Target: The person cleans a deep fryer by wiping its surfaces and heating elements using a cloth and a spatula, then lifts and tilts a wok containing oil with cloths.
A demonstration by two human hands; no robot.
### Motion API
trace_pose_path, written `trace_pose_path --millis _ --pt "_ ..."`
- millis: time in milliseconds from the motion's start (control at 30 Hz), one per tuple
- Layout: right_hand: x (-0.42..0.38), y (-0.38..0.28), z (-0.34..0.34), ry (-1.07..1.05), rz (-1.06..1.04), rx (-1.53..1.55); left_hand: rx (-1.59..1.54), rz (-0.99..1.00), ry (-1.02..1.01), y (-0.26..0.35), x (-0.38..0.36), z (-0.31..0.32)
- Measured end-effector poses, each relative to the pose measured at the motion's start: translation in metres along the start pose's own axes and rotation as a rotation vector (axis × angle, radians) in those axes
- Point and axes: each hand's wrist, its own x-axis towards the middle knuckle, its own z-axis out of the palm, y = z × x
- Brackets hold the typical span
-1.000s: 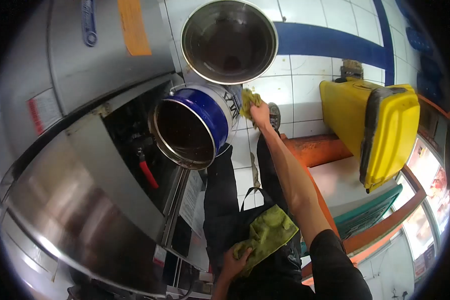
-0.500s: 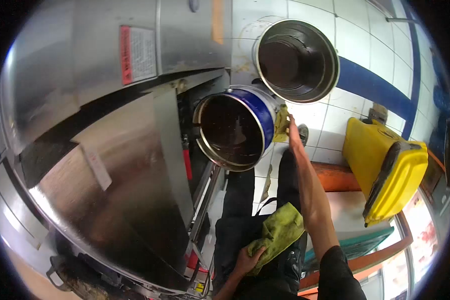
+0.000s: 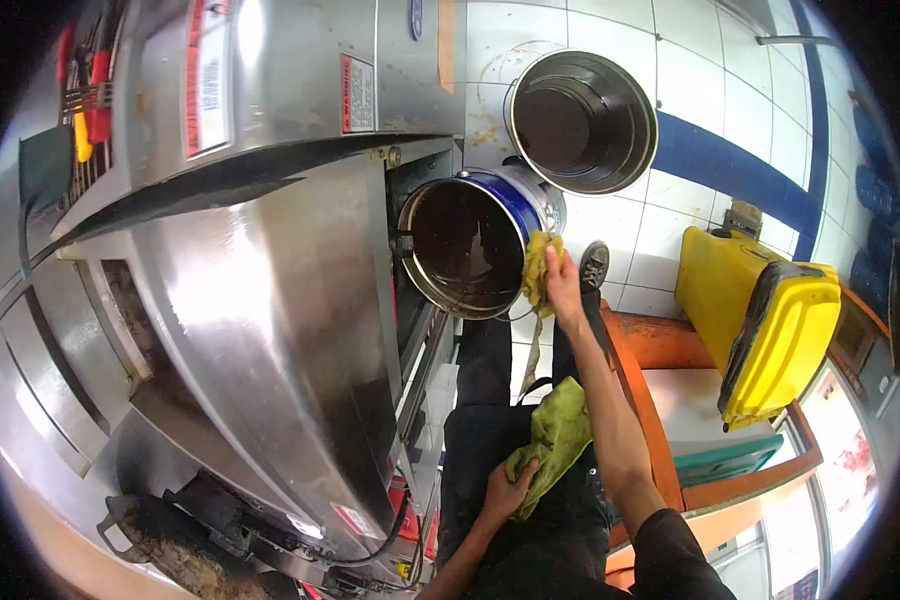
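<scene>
My right hand (image 3: 564,288) grips a yellowish cloth (image 3: 538,262) against the right side of a blue-rimmed metal bucket (image 3: 522,205), which holds dark liquid and stands beside the steel appliance. Low in the view, my left hand (image 3: 508,487) is closed on a green cloth (image 3: 560,432) near my lap. Above the blue bucket, a second metal bucket (image 3: 625,128) with a dark inside rests on the tiled floor.
A steel appliance (image 3: 270,300) fills the left side. At the right are a yellow bin (image 3: 715,290) and an orange-framed unit (image 3: 670,440). My shoe (image 3: 594,262) is near the bucket. A blue stripe (image 3: 720,165) crosses the floor tiles.
The view has shifted, showing more of the appliance at the left. My right hand and its cloth now sit lower along the blue bucket's rim. My left hand still holds the green cloth.
</scene>
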Motion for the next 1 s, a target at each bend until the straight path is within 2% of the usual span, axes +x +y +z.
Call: trace_pose_path --millis 67,200,267,367,433,600,733,800,1000 --pt "-0.016 -0.013 0.017 -0.019 0.051 0.138 -0.003 -0.016 0.018 0.004 -0.004 0.004" --pt "-0.032 -0.014 0.053 0.049 0.039 0.067 -0.019 0.002 0.046 -0.002 -0.007 0.007" --pt "-0.033 -0.001 0.064 0.023 0.095 0.097 -0.044 0.011 0.054 -0.012 -0.006 0.009" --pt "-0.05 -0.029 0.083 0.0 0.102 0.162 -0.061 0.019 0.057 -0.013 -0.006 0.003" --pt "-0.05 -0.02 0.094 0.027 0.089 0.17 -0.051 0.02 0.04 -0.008 -0.008 0.001" --pt "-0.053 -0.017 0.103 0.053 0.04 0.114 -0.15 -0.002 0.117 -0.007 -0.012 0.0" --pt "-0.055 -0.015 0.112 0.051 0.059 0.235 -0.139 -0.007 0.026 -0.025 -0.007 -0.007" --pt "-0.056 -0.021 0.113 0.021 0.089 0.276 -0.095 0.112 0.093 -0.029 -0.005 -0.008" --pt "-0.063 -0.028 0.113 0.011 0.087 0.231 -0.231 0.015 0.04 -0.02 -0.008 -0.015"
